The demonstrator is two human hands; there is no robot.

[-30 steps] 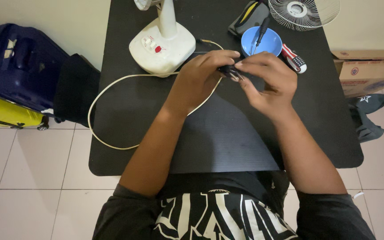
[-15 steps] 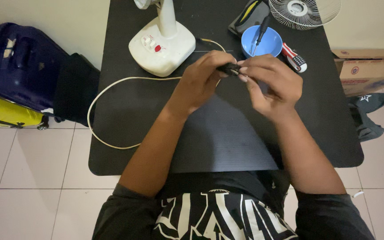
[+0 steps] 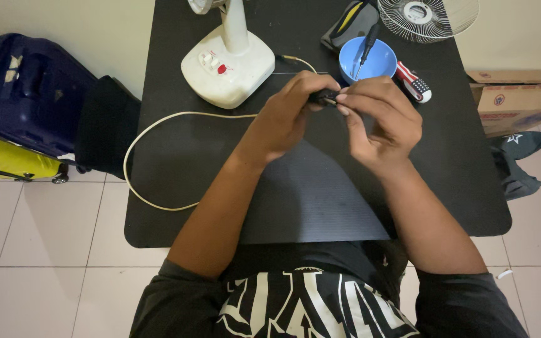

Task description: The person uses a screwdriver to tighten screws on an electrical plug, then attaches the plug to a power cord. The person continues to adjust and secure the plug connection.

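- Small black part (image 3: 324, 97), pinched between both hands above the black table (image 3: 176, 138), mostly hidden by fingers.
- Left hand (image 3: 286, 116) curled, fingertips gripping the part.
- Right hand (image 3: 380, 119) half-closed, fingertips on it.
- Blue bowl (image 3: 377, 62) and white fan base (image 3: 226, 69) just beyond.

Wearer: short-sleeved dark grey cotton T-shirt (image 3: 308, 300) with bold white block print across chest; forearms, left hand (image 3: 283, 119) and right hand (image 3: 380, 122) bare, no rings or watch.
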